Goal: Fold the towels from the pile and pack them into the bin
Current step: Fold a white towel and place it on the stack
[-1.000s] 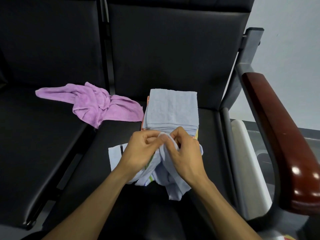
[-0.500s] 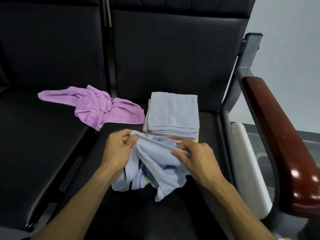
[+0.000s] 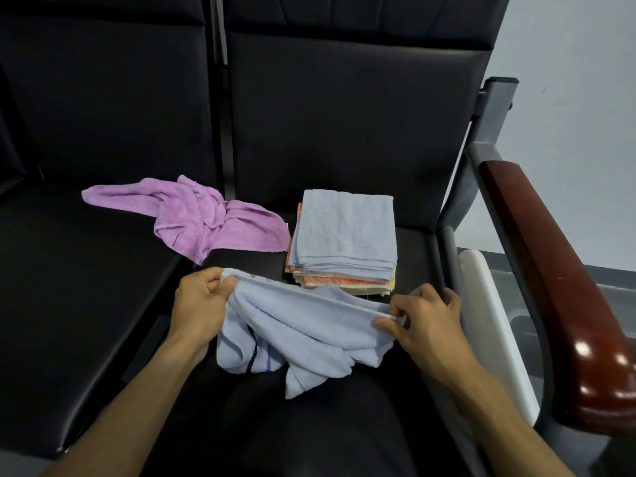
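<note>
2 hands worked 1 pale blue towel (image 3: 303,325) at 6 o'clock on the black seat (image 3: 344,425). The left hand (image 3: 199,304) pinched its upper left corner; the right hand (image 3: 426,321) pinched the upper right edge, stretching the hem taut between them (the rest sagged onto the cushion). 1 folded stack (image 3: 344,235) sat at 12 o'clock, 1 crumpled purple towel (image 3: 192,215) at 10 o'clock.
</note>
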`<state>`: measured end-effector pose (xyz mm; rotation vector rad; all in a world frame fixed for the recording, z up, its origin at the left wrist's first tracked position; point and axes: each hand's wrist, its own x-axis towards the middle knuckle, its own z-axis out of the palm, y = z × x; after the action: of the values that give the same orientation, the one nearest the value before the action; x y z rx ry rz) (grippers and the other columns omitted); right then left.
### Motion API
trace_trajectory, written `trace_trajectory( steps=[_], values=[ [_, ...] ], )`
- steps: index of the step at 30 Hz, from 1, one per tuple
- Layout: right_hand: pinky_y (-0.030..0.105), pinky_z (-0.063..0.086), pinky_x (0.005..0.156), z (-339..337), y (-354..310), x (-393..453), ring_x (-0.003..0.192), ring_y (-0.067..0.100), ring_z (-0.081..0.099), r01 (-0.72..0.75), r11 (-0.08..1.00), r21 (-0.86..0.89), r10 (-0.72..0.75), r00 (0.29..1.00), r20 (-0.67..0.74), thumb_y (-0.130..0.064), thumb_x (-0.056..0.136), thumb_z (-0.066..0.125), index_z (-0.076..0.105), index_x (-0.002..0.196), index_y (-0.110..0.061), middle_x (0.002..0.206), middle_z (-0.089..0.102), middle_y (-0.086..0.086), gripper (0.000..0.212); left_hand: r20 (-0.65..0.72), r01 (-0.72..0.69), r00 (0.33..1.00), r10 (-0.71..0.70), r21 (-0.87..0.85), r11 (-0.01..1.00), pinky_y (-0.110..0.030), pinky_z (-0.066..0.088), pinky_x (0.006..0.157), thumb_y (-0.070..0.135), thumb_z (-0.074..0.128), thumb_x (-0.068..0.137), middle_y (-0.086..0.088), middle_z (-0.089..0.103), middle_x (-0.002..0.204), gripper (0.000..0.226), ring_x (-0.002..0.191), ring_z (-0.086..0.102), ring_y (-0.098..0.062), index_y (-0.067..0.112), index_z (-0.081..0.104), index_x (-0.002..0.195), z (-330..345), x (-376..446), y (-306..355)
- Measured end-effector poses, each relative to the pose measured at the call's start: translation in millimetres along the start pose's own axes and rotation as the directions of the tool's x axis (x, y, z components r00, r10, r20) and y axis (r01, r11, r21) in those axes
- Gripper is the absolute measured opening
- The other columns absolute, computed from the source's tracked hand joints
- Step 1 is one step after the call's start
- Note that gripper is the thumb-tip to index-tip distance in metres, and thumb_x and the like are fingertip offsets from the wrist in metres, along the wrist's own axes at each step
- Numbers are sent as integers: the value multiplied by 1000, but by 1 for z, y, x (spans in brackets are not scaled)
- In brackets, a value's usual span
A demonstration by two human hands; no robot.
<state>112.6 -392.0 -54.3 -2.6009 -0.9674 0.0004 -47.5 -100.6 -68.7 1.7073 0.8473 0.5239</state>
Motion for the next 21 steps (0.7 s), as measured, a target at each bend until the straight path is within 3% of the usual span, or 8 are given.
trace_trajectory(
  steps=[2, 5, 12, 17, 21],
  values=[
    [47, 17, 106, 0, 5, -2, 93, 10, 39, -17, 999, -43, 17, 1000, 7, -41, 88, 70, 57, 72, -26, 71, 54, -11, 25, -15, 11, 1000, -11, 5, 1000, -61, 55, 82, 16, 62, 98, -20, 74, 86, 18, 78, 66, -29, 22, 74, 85, -2, 2, -3],
    [45, 22, 102, -1, 10, -2, 91, 10, 34, -46, 989, -144, 53, 998, 42, -35, 90, 67, 62, 77, -27, 81, 58, -11, 16, -37, 23, 999, -23, 8, 1000, -59, 56, 82, 15, 63, 98, -18, 74, 85, 20, 77, 66, -28, 23, 75, 85, -3, 4, -5],
    [40, 23, 89, -1, 18, 0, 88, 12, 38, -116, 972, -203, 121, 993, 11, -37, 86, 70, 65, 67, -27, 76, 59, -10, 22, -114, 34, 993, -37, -34, 999, -54, 57, 83, 9, 62, 98, -15, 75, 86, 17, 78, 68, -25, 15, 74, 88, -4, 5, -3],
    [45, 21, 90, -1, 18, -4, 80, 11, 27, -105, 944, -313, 119, 993, 26, -23, 76, 76, 52, 54, -28, 67, 37, -10, 33, -128, 33, 991, -41, -58, 998, -49, 57, 83, 7, 61, 98, -13, 75, 86, 15, 78, 69, -25, 12, 73, 91, -6, 4, -2],
    [49, 18, 99, -12, 16, -5, 104, 17, 41, -172, 938, -302, 188, 982, 27, -45, 90, 62, 70, 77, -36, 93, 40, -10, 18, -148, 33, 988, -44, -77, 996, -46, 56, 81, 7, 61, 98, -15, 75, 87, 17, 78, 68, -25, 12, 73, 89, -10, 5, -2]
  ],
)
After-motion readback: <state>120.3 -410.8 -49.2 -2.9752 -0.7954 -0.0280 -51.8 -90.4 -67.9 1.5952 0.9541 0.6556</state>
